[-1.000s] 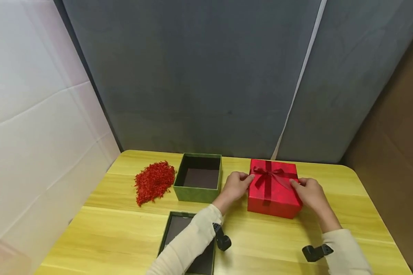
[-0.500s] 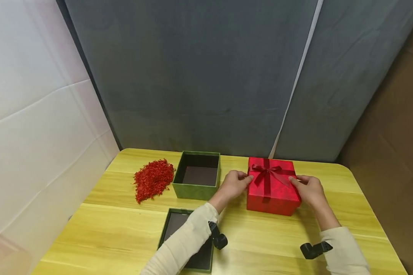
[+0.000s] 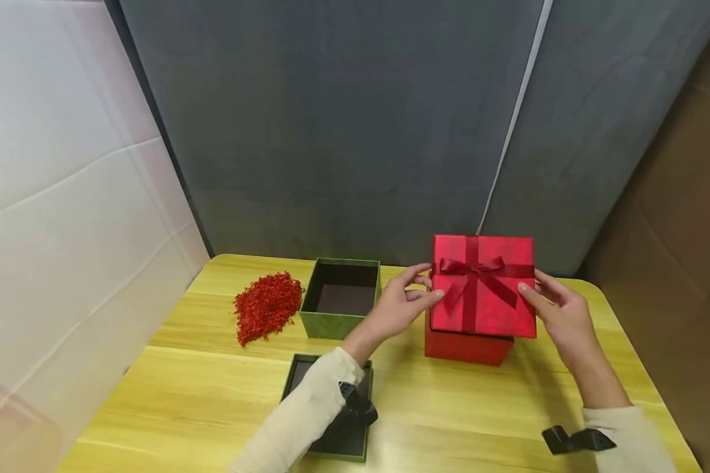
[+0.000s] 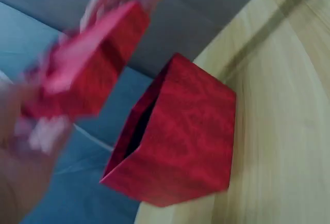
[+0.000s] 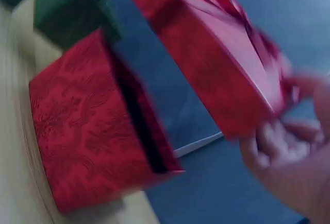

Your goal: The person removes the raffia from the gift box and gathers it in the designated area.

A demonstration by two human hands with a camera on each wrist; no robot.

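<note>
Two hands held the red lid [image 3: 484,287] clear above the red box [image 3: 467,345], not touching it. Left hand [image 3: 398,307] gripped the lid's left edge, thumb on top and fingers on the side; right hand [image 3: 562,316] gripped the right edge the same way. Both grips were clenched on the lid. Lid was tilted, top face toward the head camera, dark red bow [image 3: 476,274] on it. Wrist views were blurred but agreed: lid [image 4: 85,62] lifted off, box [image 4: 178,141] open at the top, gap between them; lid [image 5: 214,54] above box [image 5: 93,126] from the right side too.

Box sat on the yellow desk [image 3: 201,387], toward its back right part. Left of the box: open green box [image 3: 341,299], dark inside, near but apart. Further left of that: a pile of red shreds [image 3: 266,305] just beside the green box. In front and left of the red box: green lid [image 3: 337,420] lying inside-up, partly covered by the left sleeve [image 3: 302,420]. Grey backdrop [image 3: 343,131] stood behind the box.
</note>
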